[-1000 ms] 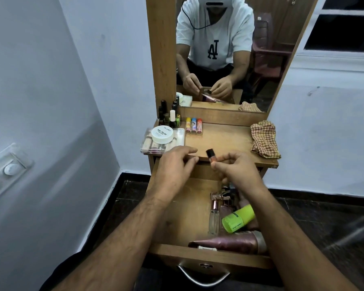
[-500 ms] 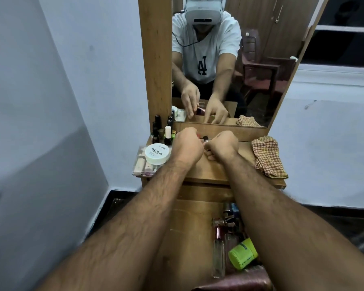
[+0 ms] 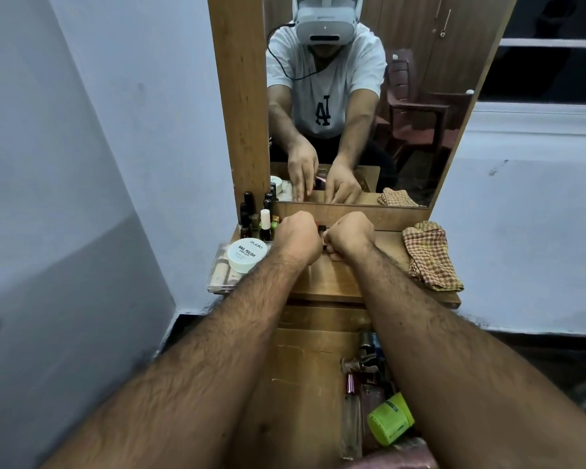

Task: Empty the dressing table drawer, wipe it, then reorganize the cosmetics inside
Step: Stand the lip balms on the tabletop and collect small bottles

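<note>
My left hand [image 3: 298, 240] and my right hand [image 3: 347, 236] rest close together at the back of the dressing table top [image 3: 335, 282], just below the mirror. My right hand pinches a small black-capped bottle [image 3: 321, 228] that stands between the two hands. My left hand's fingers point down at the table; the mirror shows nothing in them. Below my forearms the drawer [image 3: 305, 384] is pulled out. On its right side lie a green-capped tube [image 3: 391, 419], a clear glass spray bottle [image 3: 351, 424] and several other cosmetics, partly hidden by my right arm.
A white nail-polish tub [image 3: 247, 255] sits on a clear case [image 3: 222, 275] at the table's left edge, with small dark bottles [image 3: 257, 218] behind it. A checked cloth [image 3: 430, 258] lies at the right edge. Walls stand close on both sides.
Both hands have moved from above the drawer to the back of the table top, carrying the small bottle there. My view has tilted up toward the mirror.
</note>
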### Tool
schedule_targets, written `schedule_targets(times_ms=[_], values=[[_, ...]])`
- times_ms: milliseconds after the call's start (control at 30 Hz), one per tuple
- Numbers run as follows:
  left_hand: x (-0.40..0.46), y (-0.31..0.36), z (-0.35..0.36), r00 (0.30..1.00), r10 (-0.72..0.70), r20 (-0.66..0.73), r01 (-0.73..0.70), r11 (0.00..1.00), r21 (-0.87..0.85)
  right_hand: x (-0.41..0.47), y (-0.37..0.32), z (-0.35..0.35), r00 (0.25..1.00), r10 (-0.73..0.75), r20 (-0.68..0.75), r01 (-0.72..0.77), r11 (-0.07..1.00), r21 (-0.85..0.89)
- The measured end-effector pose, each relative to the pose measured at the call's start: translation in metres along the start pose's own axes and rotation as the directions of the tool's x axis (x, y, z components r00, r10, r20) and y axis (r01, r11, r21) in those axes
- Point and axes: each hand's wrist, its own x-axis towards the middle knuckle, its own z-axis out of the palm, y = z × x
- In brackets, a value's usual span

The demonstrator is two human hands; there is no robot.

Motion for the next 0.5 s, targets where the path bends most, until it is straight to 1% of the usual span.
schedule_targets(times_ms=[100, 233, 333, 433, 500], values=[[-0.002, -0.001, 0.002, 1.0, 0.021, 0.009, -0.021, 0.999, 0.026, -0.002, 0.003, 0.001, 0.998, -0.04, -0.043, 0.04, 0.999, -0.019], [-0.003, -0.001, 0.002, 0.999, 0.052, 0.005, -0.052, 0.997, 0.059, -0.007, 0.005, -0.004, 0.987, -0.148, -0.063, 0.143, 0.987, -0.076], [-0.01, -0.001, 0.002, 0.995, 0.095, -0.042, -0.094, 0.995, 0.035, -0.019, 0.011, -0.017, 0.97, -0.236, -0.065, 0.232, 0.971, -0.062], [-0.031, -0.001, 0.005, 0.967, 0.199, -0.16, -0.214, 0.973, -0.081, -0.046, 0.02, -0.04, 0.918, -0.388, -0.085, 0.382, 0.921, -0.083], [-0.052, -0.003, 0.011, 0.953, 0.245, -0.179, -0.269, 0.955, -0.127, -0.067, 0.031, -0.057, 0.866, -0.49, -0.095, 0.482, 0.871, -0.099]])
